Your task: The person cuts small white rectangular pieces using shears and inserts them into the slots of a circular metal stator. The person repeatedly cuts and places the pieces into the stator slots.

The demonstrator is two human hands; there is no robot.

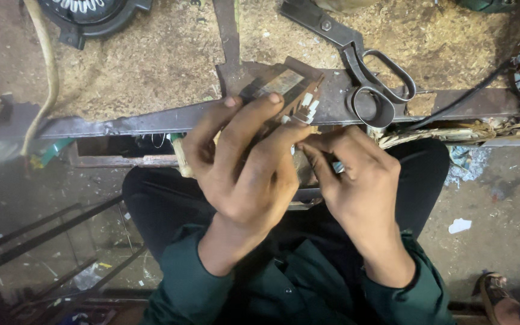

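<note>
A: What do the 2 hands hold?

B: The left hand [245, 165] is curled, fingers pressed together around a small brown block with white paper strips [301, 103] sticking out of its top. The block sits at the fingertips, against the metal edge of the table [121, 125], mostly hidden behind the fingers.

A: And the right one?

B: The right hand [356, 180] lies just beside the left, touching it. Its thumb and forefinger pinch something small at the base of the block; what it is cannot be made out.

A: What is around them?

B: Large dark metal scissors [362, 66] lie on the table just beyond the right hand, blades shut, handles nearest the hand. A black cable [470, 93] runs off to the right. Sawdust-like litter covers the table top. Below, the person's dark trousers and green sleeves [188, 271] show.
</note>
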